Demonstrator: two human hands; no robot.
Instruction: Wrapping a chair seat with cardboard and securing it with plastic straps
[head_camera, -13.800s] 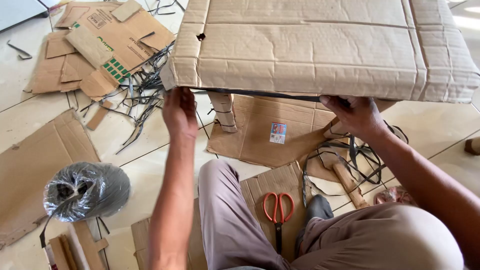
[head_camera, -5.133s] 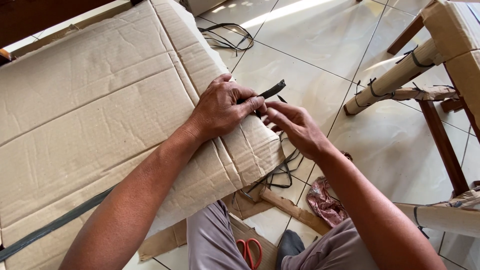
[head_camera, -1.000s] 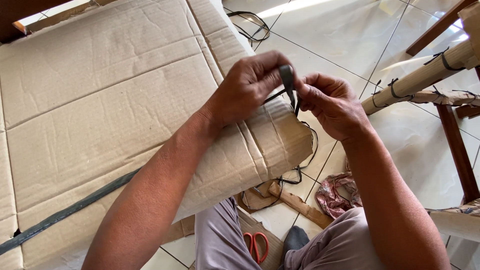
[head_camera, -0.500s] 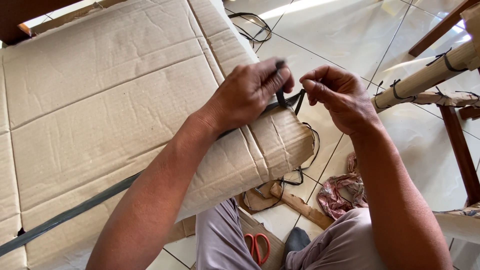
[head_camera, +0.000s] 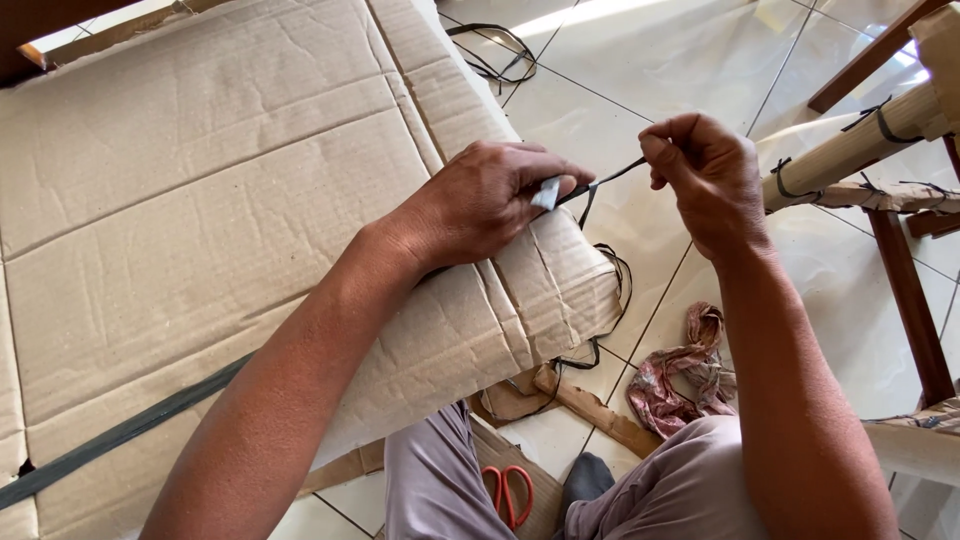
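A large, creased sheet of brown corrugated cardboard (head_camera: 230, 230), wrapped over something bulky, fills the left and centre of the frame. A flat black plastic strap (head_camera: 120, 435) runs across it from the lower left edge up under the left forearm towards the centre.

The left hand (head_camera: 480, 205) lies palm down on the cardboard's right-hand edge, its fingers clamped on the strap, pinning it against the fold. The right hand (head_camera: 705, 175), in the upper right of centre, is off the cardboard and above the pale floor tiles (head_camera: 640, 60). It is clenched, pinching the strap's thin free end, which stretches taut between the two hands. A slack loop of strap hangs below the cardboard's corner.

At the right edge stand brown wooden furniture legs (head_camera: 905, 310), some wrapped in cardboard and tied with black strap. Near the bottom centre lie red-handled scissors (head_camera: 508, 492), beside the person's grey trouser leg (head_camera: 430, 495), with a crumpled reddish patterned rag (head_camera: 680, 375) to their right.
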